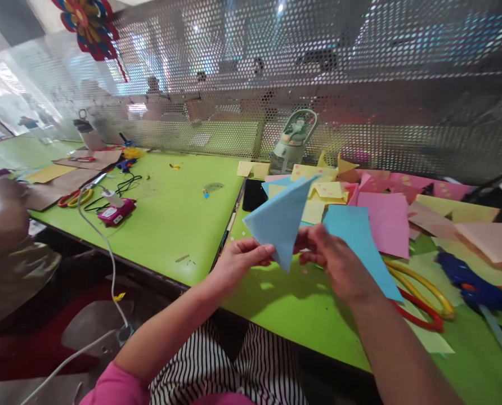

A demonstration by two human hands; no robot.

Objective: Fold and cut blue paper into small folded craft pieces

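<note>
Both my hands hold up a folded light-blue paper triangle [282, 219] above the green table [179, 219]. My left hand [240, 259] pinches its lower left edge with thumb and fingers. My right hand [335, 259] grips the lower right side from behind, fingers closed. A second blue sheet [356, 236] lies flat on the table just under my right hand.
Pink [386, 222], yellow [318, 197] and peach paper sheets spread over the right of the table. Red-and-yellow scissors [424, 304] and a blue glue gun [474, 287] lie at the right. A water bottle [291, 143] stands by the perforated screen. Another person's arm [4, 219] is at the left.
</note>
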